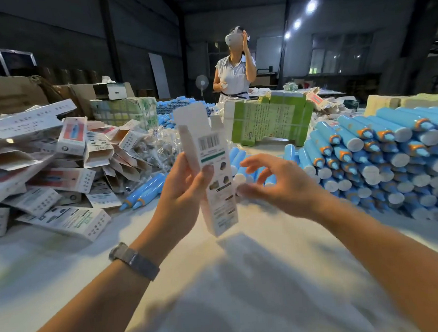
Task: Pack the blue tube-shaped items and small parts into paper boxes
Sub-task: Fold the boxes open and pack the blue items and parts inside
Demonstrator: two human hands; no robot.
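Head view: left hand grips an upright paper box, thumb across its printed face, top flaps open. Right hand hovers just beside it, fingers loosely curled, holding nothing, before stacked blue tubes.

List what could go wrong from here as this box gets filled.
1. The left hand alone holds the paper box, pinched at mid-height and tilted; pushing a tube in could crease it or twist it loose.
2. The right hand hovers open near the stacked blue tubes; pulling one out may start others rolling.
3. The top flaps stand open; a tube tip could catch and bend one.
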